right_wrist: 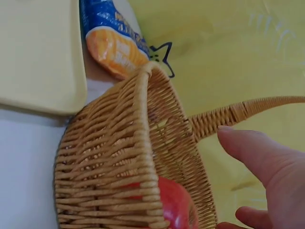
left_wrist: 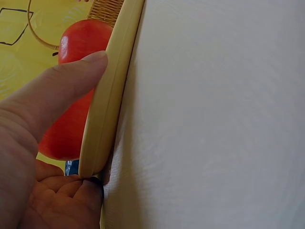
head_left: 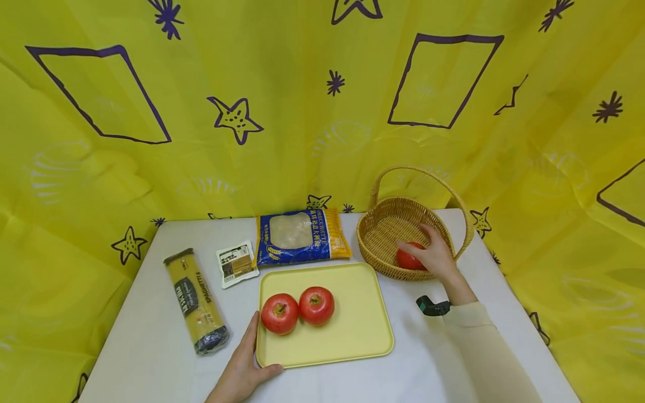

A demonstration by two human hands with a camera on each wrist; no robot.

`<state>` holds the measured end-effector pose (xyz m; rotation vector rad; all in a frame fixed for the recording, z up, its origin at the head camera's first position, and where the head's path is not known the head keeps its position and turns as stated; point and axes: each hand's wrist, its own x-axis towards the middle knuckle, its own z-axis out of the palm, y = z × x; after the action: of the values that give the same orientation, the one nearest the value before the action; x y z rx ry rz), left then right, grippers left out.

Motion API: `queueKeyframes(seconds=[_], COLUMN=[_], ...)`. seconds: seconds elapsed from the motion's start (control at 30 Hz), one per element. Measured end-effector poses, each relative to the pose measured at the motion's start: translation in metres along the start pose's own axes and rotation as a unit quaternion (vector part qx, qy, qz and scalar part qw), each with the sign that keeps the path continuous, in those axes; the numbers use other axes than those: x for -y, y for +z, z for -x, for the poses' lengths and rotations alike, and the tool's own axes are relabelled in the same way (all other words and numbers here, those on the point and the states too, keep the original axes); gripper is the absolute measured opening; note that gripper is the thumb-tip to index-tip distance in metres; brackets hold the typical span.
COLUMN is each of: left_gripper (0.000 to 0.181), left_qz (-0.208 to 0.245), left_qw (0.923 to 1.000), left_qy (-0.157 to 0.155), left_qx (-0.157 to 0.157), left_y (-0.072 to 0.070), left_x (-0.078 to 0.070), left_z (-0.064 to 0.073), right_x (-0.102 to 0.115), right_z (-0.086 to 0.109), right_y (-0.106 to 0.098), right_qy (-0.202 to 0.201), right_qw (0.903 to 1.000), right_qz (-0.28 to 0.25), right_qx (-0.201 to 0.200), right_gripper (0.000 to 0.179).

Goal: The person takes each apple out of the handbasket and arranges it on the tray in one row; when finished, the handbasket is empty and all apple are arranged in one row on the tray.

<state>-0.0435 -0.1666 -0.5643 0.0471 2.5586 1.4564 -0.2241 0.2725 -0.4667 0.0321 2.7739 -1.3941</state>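
My left hand holds the near left corner of a pale yellow tray, thumb along the front edge and fingers against the left side. Two red apples sit side by side on the tray's left half. In the left wrist view the thumb lies on the tray's rim, in front of an apple. My right hand reaches into a wicker basket, over a red apple inside it. The right wrist view shows the thumb spread apart from that apple.
A blue and orange orecchiette bag lies behind the tray. Left of it are a small white packet and a spaghetti pack. The basket's tall handle arches beside my right hand. Yellow printed cloth hangs around the white table.
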Motion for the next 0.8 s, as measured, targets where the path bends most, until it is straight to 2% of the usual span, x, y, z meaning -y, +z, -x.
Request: queueKeyframes(seconds=[0.23, 0.47, 0.63, 0.8], left_gripper=[0.128, 0.128, 0.128, 0.128], left_qz=[0.006, 0.003, 0.000, 0.001], left_qw=[0.9999, 1.0000, 1.0000, 1.0000], left_qy=[-0.008, 0.002, 0.001, -0.003], left_qx=[0.003, 0.000, 0.000, 0.001], left_y=[-0.0001, 0.0001, -0.0004, -0.0004], left_x=[-0.0017, -0.0001, -0.0004, -0.0001], left_z=[-0.0004, 0.0008, -0.0001, -0.0002], right_x=[-0.0063, -0.0099, -0.0067, -0.0033], right_z=[-0.0019, -0.0048, -0.0058, -0.0072], right_y=[0.0006, 0.0026, 0.0031, 0.0026], right_qy=[0.032, 0.054, 0.062, 0.077], right_qw=[0.9993, 0.9976, 0.9945, 0.9873], right_qz=[0.013, 0.018, 0.059, 0.109], right_qx=[0.013, 0.041, 0.060, 0.085], right_gripper=[0.104, 0.105, 0.107, 0.110])
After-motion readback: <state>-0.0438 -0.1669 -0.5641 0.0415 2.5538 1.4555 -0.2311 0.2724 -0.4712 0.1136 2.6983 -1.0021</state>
